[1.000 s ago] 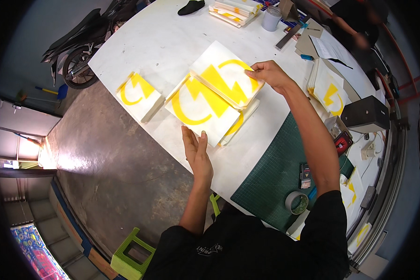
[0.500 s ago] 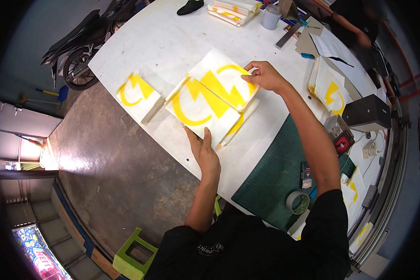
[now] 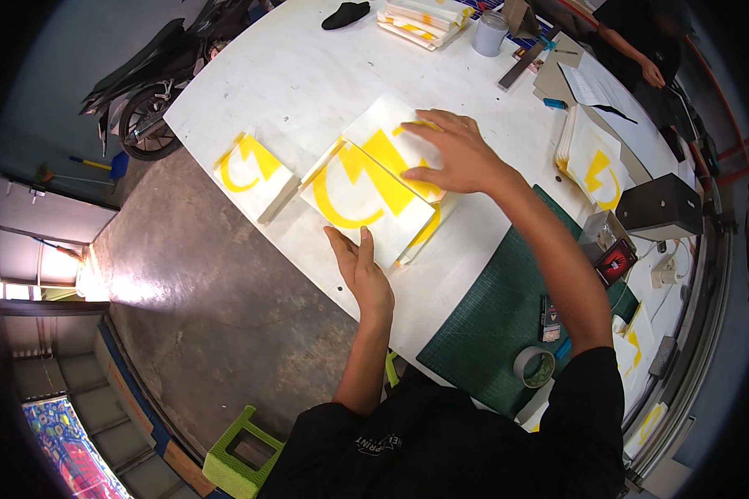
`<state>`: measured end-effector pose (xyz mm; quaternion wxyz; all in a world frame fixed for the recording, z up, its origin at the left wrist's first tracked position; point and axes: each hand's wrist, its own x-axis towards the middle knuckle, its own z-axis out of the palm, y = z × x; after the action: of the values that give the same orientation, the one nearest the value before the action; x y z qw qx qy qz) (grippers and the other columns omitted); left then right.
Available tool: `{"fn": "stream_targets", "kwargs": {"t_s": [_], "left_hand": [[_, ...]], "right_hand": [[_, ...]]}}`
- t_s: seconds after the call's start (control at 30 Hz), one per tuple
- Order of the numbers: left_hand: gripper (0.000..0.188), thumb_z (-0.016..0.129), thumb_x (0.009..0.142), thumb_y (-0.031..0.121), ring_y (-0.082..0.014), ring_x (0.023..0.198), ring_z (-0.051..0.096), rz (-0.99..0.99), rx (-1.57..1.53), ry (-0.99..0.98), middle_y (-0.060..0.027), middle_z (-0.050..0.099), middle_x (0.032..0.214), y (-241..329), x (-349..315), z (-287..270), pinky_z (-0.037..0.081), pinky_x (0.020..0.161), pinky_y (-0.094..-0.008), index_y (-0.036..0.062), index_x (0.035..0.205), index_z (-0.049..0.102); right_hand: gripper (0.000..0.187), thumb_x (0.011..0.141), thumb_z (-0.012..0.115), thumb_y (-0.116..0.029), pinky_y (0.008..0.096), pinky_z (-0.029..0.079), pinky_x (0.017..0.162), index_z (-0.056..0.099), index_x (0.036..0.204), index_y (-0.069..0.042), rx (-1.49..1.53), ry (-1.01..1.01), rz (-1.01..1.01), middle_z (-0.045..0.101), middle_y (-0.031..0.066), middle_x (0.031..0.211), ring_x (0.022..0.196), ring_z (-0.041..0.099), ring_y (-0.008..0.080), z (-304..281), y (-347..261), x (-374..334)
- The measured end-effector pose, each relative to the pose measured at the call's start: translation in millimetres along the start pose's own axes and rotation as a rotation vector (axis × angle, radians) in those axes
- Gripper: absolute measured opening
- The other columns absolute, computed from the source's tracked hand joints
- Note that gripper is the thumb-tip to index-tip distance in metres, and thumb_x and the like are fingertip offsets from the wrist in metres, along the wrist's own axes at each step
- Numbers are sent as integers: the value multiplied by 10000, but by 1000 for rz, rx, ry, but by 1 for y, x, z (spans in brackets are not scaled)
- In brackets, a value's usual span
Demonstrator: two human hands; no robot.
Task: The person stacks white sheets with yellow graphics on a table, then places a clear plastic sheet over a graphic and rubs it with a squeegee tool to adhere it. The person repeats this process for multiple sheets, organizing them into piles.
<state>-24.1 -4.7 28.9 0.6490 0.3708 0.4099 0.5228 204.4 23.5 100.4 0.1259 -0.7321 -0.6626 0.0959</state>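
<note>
A stack of flat white paper pieces with yellow print [image 3: 349, 190] lies in front of me on the white table. A second printed sheet [image 3: 384, 116] lies beside it, partly under my right hand. My right hand [image 3: 458, 154] hovers over or rests lightly on this sheet, thumb and fingers spread. At the near edge of the stack, my left hand [image 3: 364, 270] has its fingers stretched and thumb apart, its tips against the paper. To the left sits a smaller pile of the same printed paper [image 3: 254, 173].
A green cutting mat [image 3: 483, 320] with a tape roll [image 3: 533, 367] lies at right. Beyond it are a black box [image 3: 662, 204] and more printed paper [image 3: 587, 162]. A grey container [image 3: 490, 33] stands at the back. Another person [image 3: 641, 50] is at far right; a green stool [image 3: 241, 457] stands lower left.
My right hand has let go of the far sheet's right corner and moved left over it, fingers spreading. My left hand stays at the near edge.
</note>
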Motion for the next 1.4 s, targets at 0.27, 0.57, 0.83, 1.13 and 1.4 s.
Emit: {"fn": "stream_targets", "kwargs": {"t_s": [0.27, 0.57, 0.83, 1.13, 1.4], "left_hand": [[786, 565, 1046, 158, -273, 1525, 229, -39, 28, 22, -275, 173, 1659, 3, 5, 7, 169, 1238, -340, -152, 1568, 66], [815, 585, 1039, 169, -284, 1531, 215, -30, -39, -4, -292, 173, 1654, 1, 7, 13, 170, 1238, -351, -171, 1557, 56], [750, 559, 1045, 179, -319, 1559, 160, 68, 166, 123, -261, 64, 1686, -5, 9, -25, 138, 1255, -373, -142, 1561, 121], [671, 661, 988, 390, -248, 1229, 566, 133, 448, 443, -183, 569, 1361, 6, 151, -188, 457, 1021, -379, -74, 1428, 458], [563, 737, 896, 524, -133, 724, 554, -250, 535, 243, -51, 592, 935, 64, 223, -188, 498, 655, -314, 11, 1107, 640]], "right_hand": [[840, 875, 702, -572, 614, 102, 1246, 403, 1576, -219, -99, -209, 10, 215, 131, 1693, 1568, 171, 339, 13, 0, 3], [813, 903, 676, -571, 619, 91, 1244, 402, 1574, -201, -75, -201, 24, 212, 143, 1691, 1570, 151, 351, 10, 1, 1], [529, 1002, 632, -342, 485, 320, 1191, 553, 1436, -50, 495, 406, 1, 513, 204, 1507, 1422, 455, 370, -26, -17, -60], [472, 1016, 583, -274, 445, 408, 1111, 561, 1375, 32, 886, 235, 143, 635, 226, 1341, 1270, 595, 343, -2, -75, -242], [486, 932, 698, -114, 415, 473, 1046, 560, 1375, 29, 1143, 55, 289, 682, 200, 1260, 1195, 653, 301, 25, -87, -298]]}}
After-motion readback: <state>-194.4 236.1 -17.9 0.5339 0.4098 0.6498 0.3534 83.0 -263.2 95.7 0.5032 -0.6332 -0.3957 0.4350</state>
